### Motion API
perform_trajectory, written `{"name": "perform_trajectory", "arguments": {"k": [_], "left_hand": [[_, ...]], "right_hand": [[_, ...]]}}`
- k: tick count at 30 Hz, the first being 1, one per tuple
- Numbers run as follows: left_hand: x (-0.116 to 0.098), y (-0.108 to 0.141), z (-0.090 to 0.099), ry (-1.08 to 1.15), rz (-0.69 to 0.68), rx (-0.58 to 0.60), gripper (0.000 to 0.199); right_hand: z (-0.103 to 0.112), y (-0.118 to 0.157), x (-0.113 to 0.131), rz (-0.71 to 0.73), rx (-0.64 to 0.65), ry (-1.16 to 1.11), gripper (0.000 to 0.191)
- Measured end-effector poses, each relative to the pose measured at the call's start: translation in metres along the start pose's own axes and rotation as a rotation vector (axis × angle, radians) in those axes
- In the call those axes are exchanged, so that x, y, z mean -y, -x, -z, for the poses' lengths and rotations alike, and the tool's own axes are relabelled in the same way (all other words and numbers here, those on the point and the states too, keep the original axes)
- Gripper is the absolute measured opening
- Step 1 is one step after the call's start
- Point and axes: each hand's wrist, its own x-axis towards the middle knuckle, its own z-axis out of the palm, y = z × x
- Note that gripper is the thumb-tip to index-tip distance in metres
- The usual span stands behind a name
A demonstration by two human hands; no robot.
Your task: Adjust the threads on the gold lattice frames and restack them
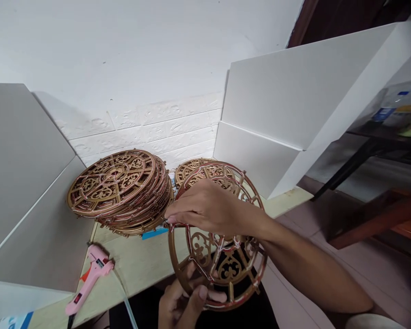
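Note:
Both my hands hold a round gold lattice disc [219, 260] with reddish edging, standing tilted on edge. My right hand [205, 205] comes in from the right and is closed over its upper rim. My left hand [180, 301] grips the lower rim from below, with its fingers partly behind the lattice. Left of them, a stack of similar discs [113, 183] leans on the wall. Another gold disc [192, 171] stands partly hidden behind the held one. A pink hot glue gun [92, 274] lies on the cream table [133, 260], below the stack and left of my left hand.
A small blue strip [155, 233] lies under the stack's edge. Large grey boards [23, 173] lean at the left, and white boards [287, 100] at the right. Behind stands a white brick-textured wall [140, 128]. A dark shelf [380, 137] and wooden furniture [373, 219] stand off the table's right.

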Motion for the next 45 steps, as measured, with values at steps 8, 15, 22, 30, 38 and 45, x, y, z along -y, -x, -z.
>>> {"name": "perform_trajectory", "arguments": {"k": [8,15,22,30,38,45], "left_hand": [[-0.015,-0.012,0.003,0.074,0.085,-0.163,0.068],[-0.033,-0.020,0.001,0.196,-0.021,-0.296,0.089],[-0.030,-0.031,0.017,0.227,-0.076,-0.298,0.087],[-0.038,-0.025,-0.002,0.233,-0.166,-0.343,0.060],[-0.035,-0.027,0.011,0.195,-0.191,-0.351,0.060],[-0.036,-0.020,0.005,0.229,-0.190,-0.342,0.059]], "right_hand": [[0.016,0.001,0.013,-0.190,-0.518,0.000,0.026],[0.015,0.047,-0.009,-0.403,-0.714,0.148,0.016],[0.001,0.091,-0.006,-0.566,-0.727,0.103,0.004],[-0.035,0.100,0.022,-0.483,-0.506,0.022,0.012],[-0.062,0.090,0.034,-0.735,-0.369,0.019,0.029],[-0.063,0.077,0.037,-0.871,-0.160,-0.214,0.038]]}}
